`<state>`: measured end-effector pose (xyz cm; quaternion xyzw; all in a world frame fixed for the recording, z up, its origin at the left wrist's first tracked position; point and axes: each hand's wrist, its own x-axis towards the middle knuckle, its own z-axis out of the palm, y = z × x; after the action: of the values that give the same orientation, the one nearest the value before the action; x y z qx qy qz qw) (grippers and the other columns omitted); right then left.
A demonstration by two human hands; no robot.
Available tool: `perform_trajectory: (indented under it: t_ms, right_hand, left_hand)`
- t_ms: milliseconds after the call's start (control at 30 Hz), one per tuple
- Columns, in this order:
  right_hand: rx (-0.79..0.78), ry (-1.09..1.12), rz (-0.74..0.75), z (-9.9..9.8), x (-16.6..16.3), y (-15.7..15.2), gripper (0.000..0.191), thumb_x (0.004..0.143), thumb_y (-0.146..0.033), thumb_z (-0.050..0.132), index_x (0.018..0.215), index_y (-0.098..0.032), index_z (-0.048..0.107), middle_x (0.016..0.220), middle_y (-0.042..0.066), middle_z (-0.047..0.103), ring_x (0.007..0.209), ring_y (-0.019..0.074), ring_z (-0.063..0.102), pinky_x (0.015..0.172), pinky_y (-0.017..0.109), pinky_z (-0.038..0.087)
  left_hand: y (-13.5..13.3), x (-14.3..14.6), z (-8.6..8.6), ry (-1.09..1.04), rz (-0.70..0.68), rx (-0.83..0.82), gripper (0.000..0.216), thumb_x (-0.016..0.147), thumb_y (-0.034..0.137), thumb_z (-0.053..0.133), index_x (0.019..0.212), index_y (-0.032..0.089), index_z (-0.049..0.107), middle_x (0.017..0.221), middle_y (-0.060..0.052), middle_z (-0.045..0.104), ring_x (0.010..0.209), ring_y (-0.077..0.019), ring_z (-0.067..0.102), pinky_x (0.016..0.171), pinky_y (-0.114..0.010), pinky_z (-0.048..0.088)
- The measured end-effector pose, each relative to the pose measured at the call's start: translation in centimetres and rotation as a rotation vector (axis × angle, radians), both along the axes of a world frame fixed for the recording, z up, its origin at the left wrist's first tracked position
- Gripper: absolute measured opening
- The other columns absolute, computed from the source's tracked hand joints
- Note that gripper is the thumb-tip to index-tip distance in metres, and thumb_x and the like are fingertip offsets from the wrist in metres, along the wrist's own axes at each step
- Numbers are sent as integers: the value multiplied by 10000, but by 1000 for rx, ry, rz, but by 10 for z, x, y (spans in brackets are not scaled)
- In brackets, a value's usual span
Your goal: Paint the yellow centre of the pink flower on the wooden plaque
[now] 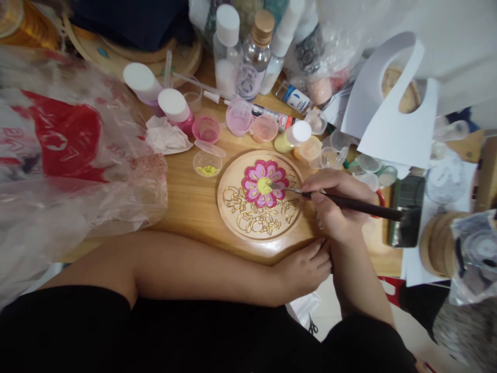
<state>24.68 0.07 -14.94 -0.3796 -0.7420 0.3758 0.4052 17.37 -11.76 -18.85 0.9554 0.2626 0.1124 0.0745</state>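
My right hand (337,202) is closed round the dark handle of a slim palette knife (361,206). Its metal tip touches the yellow centre of a pink and magenta flower (264,183). The flower is painted on a round wooden plaque (261,236), where gold outlines of smaller flowers and leaves stand uncoloured below it. My left hand (303,272) lies palm down at the table's front edge, holding nothing, its fingers loosely bent beside my right forearm. Up and left of the plaque, a small clear cup (207,161) with its lid open holds some yellow paste.
Small cups of pink paste (206,129), lilac paste (238,118) and peach paste (265,128) line the plaque's far side. Behind them stand white-capped bottles (227,52). A plastic bag (77,140) covers the left; a wooden spool-like piece (438,243) stands at right.
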Motion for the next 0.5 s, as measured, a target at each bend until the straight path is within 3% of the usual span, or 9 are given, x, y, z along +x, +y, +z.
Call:
perform_trajectory:
  t_ms: [500]
  right_hand:
    - [36, 60, 116, 1, -1, 3, 243, 761, -48, 567, 847, -219, 717, 743, 16, 704, 681, 168, 655, 620, 319, 543]
  left_hand:
    - [0, -1, 0, -33, 14, 5, 399, 997, 174, 338, 1264, 154, 634, 1302, -64, 638, 1281, -202, 541, 1139, -368, 365]
